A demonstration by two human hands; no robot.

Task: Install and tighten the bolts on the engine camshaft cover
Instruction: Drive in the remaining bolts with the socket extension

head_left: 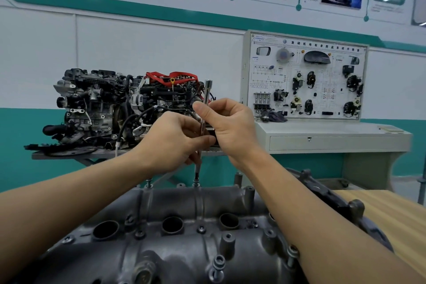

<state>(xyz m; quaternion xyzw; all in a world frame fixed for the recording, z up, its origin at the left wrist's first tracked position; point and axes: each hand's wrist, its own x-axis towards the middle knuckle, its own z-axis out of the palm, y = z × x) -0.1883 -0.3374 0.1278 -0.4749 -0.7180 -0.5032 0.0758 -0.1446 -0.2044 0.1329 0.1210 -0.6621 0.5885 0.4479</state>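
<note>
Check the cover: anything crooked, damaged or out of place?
Nothing damaged or spilled. One near-edge bolt stands proud of the camshaft cover and seems tilted, not yet driven down. Left hand and right hand grip the driver.

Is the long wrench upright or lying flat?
Upright. Left hand and right hand hold the wrench nearly vertical, lower end on a bolt at the far edge of the cover.
</note>
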